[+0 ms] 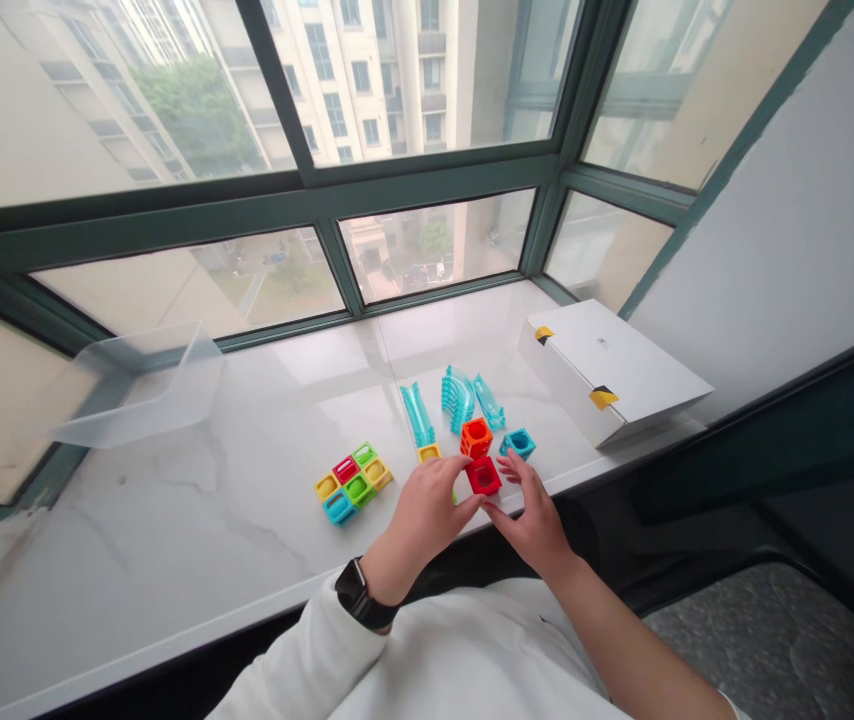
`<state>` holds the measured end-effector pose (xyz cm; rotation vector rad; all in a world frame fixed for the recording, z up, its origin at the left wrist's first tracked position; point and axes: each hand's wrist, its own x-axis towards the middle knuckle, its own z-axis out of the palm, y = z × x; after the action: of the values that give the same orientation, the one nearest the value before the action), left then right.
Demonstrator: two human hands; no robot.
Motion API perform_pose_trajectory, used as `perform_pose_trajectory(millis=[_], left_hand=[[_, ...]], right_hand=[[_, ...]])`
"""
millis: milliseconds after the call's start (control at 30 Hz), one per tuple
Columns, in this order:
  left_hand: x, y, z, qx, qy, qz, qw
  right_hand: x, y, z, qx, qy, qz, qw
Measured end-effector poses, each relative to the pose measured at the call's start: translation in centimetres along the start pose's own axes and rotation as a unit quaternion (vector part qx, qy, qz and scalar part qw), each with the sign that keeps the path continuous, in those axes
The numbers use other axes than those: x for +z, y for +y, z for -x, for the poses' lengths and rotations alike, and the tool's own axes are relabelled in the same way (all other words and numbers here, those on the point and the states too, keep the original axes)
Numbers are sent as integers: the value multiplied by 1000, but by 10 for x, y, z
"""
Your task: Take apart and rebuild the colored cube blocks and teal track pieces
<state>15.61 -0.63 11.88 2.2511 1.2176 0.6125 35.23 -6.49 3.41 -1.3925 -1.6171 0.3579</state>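
A red cube block (pixel 484 477) with a round hollow in its top sits between my hands near the counter's front edge. My left hand (pixel 431 505), wearing a black watch, has thumb and forefinger at the block's left side. On the other side, my right hand (pixel 536 525) has its thumb at the near corner and curved fingers by the right edge. Just beyond stands an orange cube block (pixel 476 436). A blue cube block (pixel 518 442) lies right of it. My left hand partly covers a yellow block (pixel 428 453) and nearly hides a green one.
Left of my hands is a joined cluster of colored blocks (pixel 352 484). Teal track pieces (pixel 458 398) lie behind the cubes. A white box (pixel 614 365) with yellow-black tape stands right, a clear plastic bin (pixel 149 390) left. Windows border the marble-look counter (pixel 247 540).
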Motion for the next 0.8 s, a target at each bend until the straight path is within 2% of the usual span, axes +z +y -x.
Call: perform_pose_trajectory(millis=[133, 300, 533, 800], left_hand=[[10, -3, -10, 6, -25, -34, 999], [20, -2, -21, -3, -66, -81, 995], [31, -2, -30, -14, -89, -145, 985], [31, -1, -32, -23, -100, -155, 983]], right_hand=[[17, 28, 15, 44, 11, 51, 998], [42, 52, 28, 61, 20, 108, 992], [63, 63, 31, 87, 39, 132, 987], [65, 65, 30, 90, 17, 145, 985]])
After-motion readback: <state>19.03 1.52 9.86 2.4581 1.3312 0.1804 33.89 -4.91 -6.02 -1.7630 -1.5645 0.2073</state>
